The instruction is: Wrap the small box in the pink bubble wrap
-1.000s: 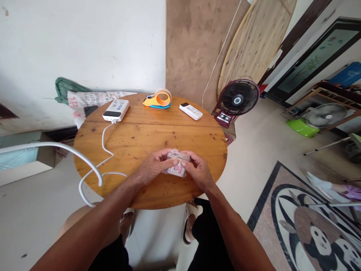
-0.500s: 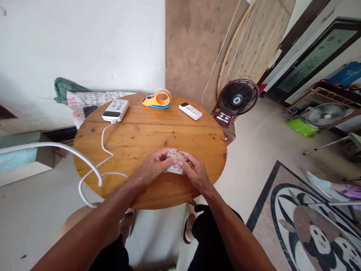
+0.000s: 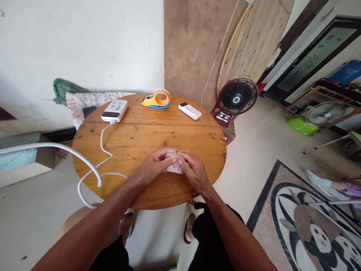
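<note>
My left hand [image 3: 153, 165] and my right hand [image 3: 193, 169] meet over the near middle of a round wooden table [image 3: 135, 143]. Both are closed on a small crumpled packet [image 3: 173, 166] of pale wrapping with pink print, pressed low against the tabletop. My fingers cover most of the packet, so only its middle shows. My forearms reach in from the bottom of the view.
At the table's far edge lie a white power bank [image 3: 114, 110] with a white cable [image 3: 104, 150], an orange tape dispenser [image 3: 156, 99] and a white remote [image 3: 190, 110]. A dark red fan [image 3: 237, 99] stands on the floor to the right. A panda rug [image 3: 313, 222] lies at lower right.
My hands have drawn closer together and slightly left, folding the packet smaller; less of it shows now than one second ago.
</note>
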